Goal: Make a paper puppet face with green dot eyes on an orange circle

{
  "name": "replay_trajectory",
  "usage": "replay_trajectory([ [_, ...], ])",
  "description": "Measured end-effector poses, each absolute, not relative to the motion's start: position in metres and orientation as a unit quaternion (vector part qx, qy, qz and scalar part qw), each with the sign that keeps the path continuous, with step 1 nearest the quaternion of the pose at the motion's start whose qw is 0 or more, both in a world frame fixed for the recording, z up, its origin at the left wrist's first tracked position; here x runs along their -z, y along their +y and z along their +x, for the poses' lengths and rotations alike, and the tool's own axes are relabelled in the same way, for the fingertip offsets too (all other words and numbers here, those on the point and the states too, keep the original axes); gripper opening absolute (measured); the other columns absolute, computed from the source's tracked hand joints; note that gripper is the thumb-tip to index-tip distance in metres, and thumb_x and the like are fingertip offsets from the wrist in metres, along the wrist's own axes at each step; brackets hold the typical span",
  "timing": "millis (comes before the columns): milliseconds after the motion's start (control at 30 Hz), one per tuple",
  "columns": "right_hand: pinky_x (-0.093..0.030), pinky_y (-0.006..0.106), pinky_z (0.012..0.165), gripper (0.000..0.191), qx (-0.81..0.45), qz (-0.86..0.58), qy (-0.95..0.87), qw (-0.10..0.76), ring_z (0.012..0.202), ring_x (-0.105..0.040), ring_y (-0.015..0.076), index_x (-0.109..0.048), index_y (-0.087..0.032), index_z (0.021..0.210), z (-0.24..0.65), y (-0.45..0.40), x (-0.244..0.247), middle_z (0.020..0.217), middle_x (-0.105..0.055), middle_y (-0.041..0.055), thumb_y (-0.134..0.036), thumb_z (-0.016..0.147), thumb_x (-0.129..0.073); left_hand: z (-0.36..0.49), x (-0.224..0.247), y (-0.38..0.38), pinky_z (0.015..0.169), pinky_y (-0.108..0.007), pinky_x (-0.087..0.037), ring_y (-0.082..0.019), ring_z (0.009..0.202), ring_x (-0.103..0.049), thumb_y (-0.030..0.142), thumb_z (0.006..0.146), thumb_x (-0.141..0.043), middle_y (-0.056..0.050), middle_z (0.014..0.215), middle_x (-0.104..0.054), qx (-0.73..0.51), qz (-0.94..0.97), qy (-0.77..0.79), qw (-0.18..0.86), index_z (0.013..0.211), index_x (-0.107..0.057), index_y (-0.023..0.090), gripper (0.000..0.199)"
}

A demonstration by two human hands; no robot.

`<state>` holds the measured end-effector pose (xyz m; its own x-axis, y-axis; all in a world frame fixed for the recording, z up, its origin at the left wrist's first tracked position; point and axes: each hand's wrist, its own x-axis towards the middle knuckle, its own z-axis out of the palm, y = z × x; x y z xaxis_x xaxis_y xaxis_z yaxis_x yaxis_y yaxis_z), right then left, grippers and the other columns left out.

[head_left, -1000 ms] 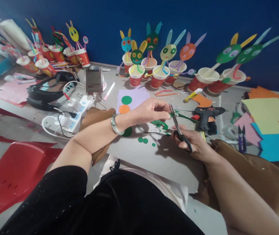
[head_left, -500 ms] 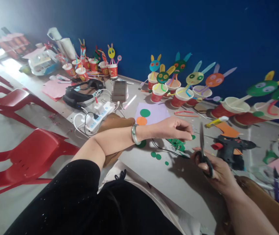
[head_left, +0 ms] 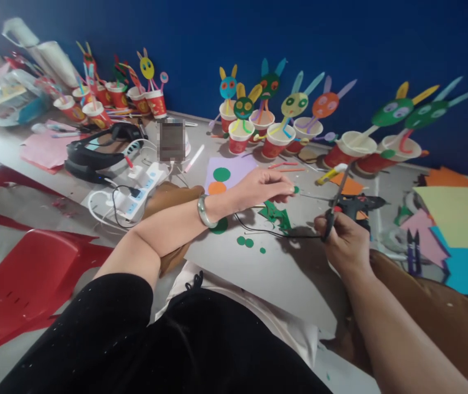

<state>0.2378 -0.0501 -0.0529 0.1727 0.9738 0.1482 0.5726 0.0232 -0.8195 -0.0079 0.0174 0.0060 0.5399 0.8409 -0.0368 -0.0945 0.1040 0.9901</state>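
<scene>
Where the purple sheet lies on the grey table in the head view, it bears one green disc and one orange disc, and serves as reference for the positions below. The left hand, its wrist overlapping the sheet's near right corner, has thumb and forefinger drawn together on a small green disc; the disc's edge projects past the fingertips, to the right of the sheet. The right hand, farther right, is closed around the handles of the scissors, whose blades point away from the person; whether the blades are parted cannot be told. Between the two hands, right of the sheet, a gap remains in the air. Green scraps and three loose discs lie to the sheet's near right, the discs well inside the table's near edge, which slants past in front. A black cord crosses the bare surface there. Room is tighter beyond the right hand, where a black glue gun lies well right of the sheet. Behind the sheet, red cups with paper figures line the far edge.
</scene>
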Motion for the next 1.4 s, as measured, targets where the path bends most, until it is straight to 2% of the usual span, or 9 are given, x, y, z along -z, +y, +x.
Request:
replay_trajectory([
  [167, -0.044, 0.035, 0.075, 0.047, -0.244, -0.664, -0.579, 0.406, 0.067, -0.049, 0.0162, -0.059, -0.023, 0.062, 0.236, -0.050, 0.053, 0.064, -0.056, -0.0015, -0.067, 0.073, -0.074, -0.009, -0.008, 0.015, 0.071, -0.021, -0.050, -0.005, 0.066, -0.061, 0.016, 0.093, -0.071, 0.000, 0.069, -0.069, -0.295, 0.605, 0.333, 0.660, 0.074, -0.073, 0.012, 0.020],
  [400, -0.040, 0.031, 0.065, 0.055, -0.227, -0.625, -0.604, 0.439, 0.063, -0.046, 0.0134, -0.054, -0.023, 0.061, 0.234, -0.044, 0.058, 0.061, -0.053, -0.0021, -0.070, 0.078, -0.077, -0.007, -0.006, 0.003, 0.060, -0.026, -0.039, -0.009, 0.056, -0.051, 0.009, 0.074, -0.070, 0.001, 0.055, -0.059, -0.064, 0.729, 0.319, 0.602, 0.064, -0.072, 0.013, 0.011],
  [567, -0.039, 0.031, 0.063, 0.057, -0.210, -0.614, -0.612, 0.453, 0.062, -0.043, 0.0125, -0.053, -0.023, 0.062, 0.233, -0.043, 0.061, 0.062, -0.051, -0.0023, -0.070, 0.080, -0.078, -0.004, -0.003, -0.005, 0.059, -0.029, -0.035, -0.011, 0.051, -0.050, 0.008, 0.070, -0.067, 0.000, 0.054, -0.061, 0.046, 0.772, 0.299, 0.559, 0.062, -0.072, 0.015, 0.013],
  [700, -0.042, 0.031, 0.065, 0.058, -0.224, -0.611, -0.614, 0.447, 0.063, -0.044, 0.0120, -0.054, -0.022, 0.064, 0.234, -0.044, 0.061, 0.063, -0.052, -0.0022, -0.071, 0.081, -0.081, -0.002, 0.001, -0.005, 0.062, -0.031, -0.034, -0.010, 0.053, -0.049, 0.005, 0.067, -0.068, 0.002, 0.052, -0.060, 0.058, 0.810, 0.277, 0.514, 0.056, -0.069, 0.017, 0.017],
  [867, -0.039, 0.030, 0.062, 0.064, -0.230, -0.606, -0.607, 0.459, 0.062, -0.045, 0.0104, -0.051, -0.022, 0.061, 0.232, -0.045, 0.063, 0.061, -0.052, -0.0036, -0.075, 0.078, -0.082, -0.002, 0.005, -0.005, 0.065, -0.031, -0.034, -0.011, 0.054, -0.048, 0.005, 0.069, -0.069, 0.002, 0.054, -0.062, 0.070, 0.845, 0.272, 0.456, 0.054, -0.065, 0.018, 0.020],
  [1033, -0.039, 0.029, 0.060, 0.062, -0.240, -0.597, -0.608, 0.465, 0.061, -0.046, 0.0105, -0.055, -0.021, 0.063, 0.228, -0.045, 0.060, 0.062, -0.055, -0.0029, -0.075, 0.078, -0.081, -0.002, 0.003, -0.008, 0.066, -0.033, -0.033, -0.012, 0.055, -0.045, 0.007, 0.073, -0.066, 0.001, 0.055, -0.060, 0.103, 0.858, 0.280, 0.418, 0.056, -0.063, 0.018, 0.021],
  [1233, -0.039, 0.029, 0.059, 0.061, -0.246, -0.592, -0.615, 0.459, 0.062, -0.048, 0.0115, -0.052, -0.022, 0.061, 0.227, -0.046, 0.057, 0.062, -0.055, -0.0017, -0.073, 0.080, -0.080, -0.002, 0.007, -0.008, 0.062, -0.035, -0.027, -0.012, 0.053, -0.036, 0.005, 0.072, -0.063, 0.002, 0.052, -0.053, 0.094, 0.871, 0.274, 0.397, 0.048, -0.050, 0.020, 0.031],
  [1400, -0.038, 0.028, 0.058, 0.060, -0.243, -0.589, -0.615, 0.464, 0.061, -0.046, 0.0111, -0.054, -0.022, 0.062, 0.225, -0.048, 0.056, 0.061, -0.054, -0.0020, -0.074, 0.081, -0.077, -0.001, 0.010, -0.009, 0.067, -0.036, -0.029, -0.013, 0.054, -0.037, 0.007, 0.072, -0.065, 0.000, 0.052, -0.051, 0.075, 0.878, 0.283, 0.378, 0.048, -0.054, 0.021, 0.029],
])
